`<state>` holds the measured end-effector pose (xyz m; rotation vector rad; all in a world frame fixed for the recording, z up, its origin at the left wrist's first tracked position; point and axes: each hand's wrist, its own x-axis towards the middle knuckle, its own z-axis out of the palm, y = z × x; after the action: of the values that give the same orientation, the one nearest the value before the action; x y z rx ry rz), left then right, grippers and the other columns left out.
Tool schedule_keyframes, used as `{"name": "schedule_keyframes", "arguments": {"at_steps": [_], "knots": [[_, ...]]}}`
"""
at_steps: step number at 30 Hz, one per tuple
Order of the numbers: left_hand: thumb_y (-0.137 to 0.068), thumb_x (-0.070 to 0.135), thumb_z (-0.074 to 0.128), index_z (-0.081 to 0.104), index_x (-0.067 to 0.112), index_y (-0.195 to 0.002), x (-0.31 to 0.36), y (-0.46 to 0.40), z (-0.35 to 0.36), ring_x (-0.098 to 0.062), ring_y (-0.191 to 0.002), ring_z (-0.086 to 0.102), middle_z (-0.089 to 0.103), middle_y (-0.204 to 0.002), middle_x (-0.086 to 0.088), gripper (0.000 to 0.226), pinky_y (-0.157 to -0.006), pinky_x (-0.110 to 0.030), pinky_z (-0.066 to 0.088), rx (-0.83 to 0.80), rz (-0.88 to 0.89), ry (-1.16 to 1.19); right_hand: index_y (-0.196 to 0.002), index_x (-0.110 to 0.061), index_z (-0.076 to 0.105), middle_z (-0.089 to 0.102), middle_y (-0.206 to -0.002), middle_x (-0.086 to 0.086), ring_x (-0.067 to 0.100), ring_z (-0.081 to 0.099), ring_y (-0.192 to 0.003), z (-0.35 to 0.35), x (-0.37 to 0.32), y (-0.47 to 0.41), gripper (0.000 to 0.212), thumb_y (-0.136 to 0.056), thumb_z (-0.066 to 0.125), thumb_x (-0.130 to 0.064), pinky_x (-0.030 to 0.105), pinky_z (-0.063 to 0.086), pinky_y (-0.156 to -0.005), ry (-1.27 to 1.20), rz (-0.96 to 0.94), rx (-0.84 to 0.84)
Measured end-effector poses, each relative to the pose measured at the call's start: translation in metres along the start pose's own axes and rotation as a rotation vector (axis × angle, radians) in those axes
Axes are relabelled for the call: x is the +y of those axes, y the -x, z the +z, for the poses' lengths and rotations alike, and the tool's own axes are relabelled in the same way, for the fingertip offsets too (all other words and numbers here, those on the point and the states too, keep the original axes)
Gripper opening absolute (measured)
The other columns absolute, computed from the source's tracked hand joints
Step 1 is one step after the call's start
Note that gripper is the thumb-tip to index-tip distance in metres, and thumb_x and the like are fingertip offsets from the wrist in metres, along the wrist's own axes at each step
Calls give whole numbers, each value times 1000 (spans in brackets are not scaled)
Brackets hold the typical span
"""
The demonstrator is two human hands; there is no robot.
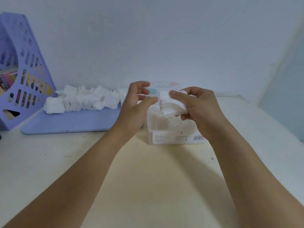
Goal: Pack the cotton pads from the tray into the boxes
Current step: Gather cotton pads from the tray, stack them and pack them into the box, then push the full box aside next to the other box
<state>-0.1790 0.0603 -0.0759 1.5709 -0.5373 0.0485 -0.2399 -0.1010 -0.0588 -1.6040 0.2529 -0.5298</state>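
Cream tabletop [148, 178] against a pale wall fills my view. Above the clear box [172, 130] at centre, my right hand [200, 111] pinches a small stack of cotton pads [171, 106], thumb on top. My left hand [136, 106] hovers just beside it, fingers loose, holding nothing. More pads [82, 100] lie heaped on the lilac tray [70, 122] to the left, beside a purple file rack [19, 71].
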Motion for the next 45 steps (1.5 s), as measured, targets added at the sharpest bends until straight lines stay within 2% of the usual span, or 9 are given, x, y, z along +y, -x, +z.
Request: {"name": "schedule_keyframes", "arguments": {"at_steps": [5, 9, 17, 27, 33, 36, 38, 41, 45], "knots": [[-86, 24, 61, 62, 29, -95, -31, 1, -28, -6, -78, 57, 67, -95, 9, 10, -67, -9, 42, -101, 122, -374, -73, -12, 62, 63, -63, 3, 11, 49, -39, 12, 11, 0, 33, -72, 90, -28, 19, 37, -40, 247, 80, -18], [-84, 3, 59, 69, 27, -79, -33, 1, -27, -21, -63, 55, 66, -70, 1, 26, -58, -20, 42, -165, 148, -459, -79, 3, 65, 74, -87, 6, 17, 60, -59, 24, 20, -5, 44, -62, 91, -29, 35, 54, -53, 466, 48, 30], [-84, 36, 60, 58, 45, -62, -38, 2, -25, -16, -71, 59, 59, -87, 16, 24, -62, -28, 44, -316, 289, -601, -77, -15, 50, 54, -74, -1, 19, 52, -63, 48, 25, -11, 40, -63, 81, -37, 25, 31, -50, 1150, -36, -65], [-100, 29, 49, 56, 36, -65, -36, 4, -28, -3, -76, 49, 47, -113, 10, 36, -66, -28, 36, -439, 304, -872, -68, -17, 76, 72, -64, 1, 13, 62, -56, 15, 17, -4, 30, -92, 67, -32, 27, 46, -55, 768, -338, -142], [-89, 26, 61, 51, 28, -54, -41, 5, -25, -8, -71, 57, 56, -95, 11, 37, -64, -31, 44, -253, 306, -767, -76, -6, 72, 63, -66, 9, 9, 45, -57, 24, 26, -5, 24, -94, 62, -18, 28, 38, -59, 798, -353, -428], [-84, 27, 71, 63, 23, -72, -44, 4, -23, -2, -73, 66, 64, -86, 12, 15, -65, -27, 52, -46, 221, -589, -76, -11, 76, 68, -65, -2, 4, 52, -56, 17, 20, -2, 22, -94, 67, -21, 19, 42, -58, 763, -367, -427], [-86, 28, 72, 64, 25, -91, -47, 2, -18, -1, -86, 66, 66, -98, 13, 10, -70, -26, 52, 52, 150, -451, -81, -12, 77, 72, -70, -11, -1, 62, -64, 5, 18, -7, 25, -95, 66, -29, 18, 49, -64, 663, -404, -146], [-95, 35, 65, 51, 29, -135, -52, 1, -7, -3, -118, 56, 54, -135, 15, 43, -89, -25, 47, 12, -43, -206, -126, -13, 65, 66, -127, 5, 24, 61, -120, -26, 30, -30, 47, -98, 54, -50, 38, 47, -98, 789, -199, 345], [-106, 35, 43, 10, 34, -160, -60, 7, 9, 2, -145, 23, 22, -161, 21, 63, -122, -31, 22, -256, -117, -136, -159, -4, 16, 25, -162, 21, 36, 25, -149, -35, 50, -36, 84, -101, 37, -62, 45, 24, -119, 837, 223, 50]]}}
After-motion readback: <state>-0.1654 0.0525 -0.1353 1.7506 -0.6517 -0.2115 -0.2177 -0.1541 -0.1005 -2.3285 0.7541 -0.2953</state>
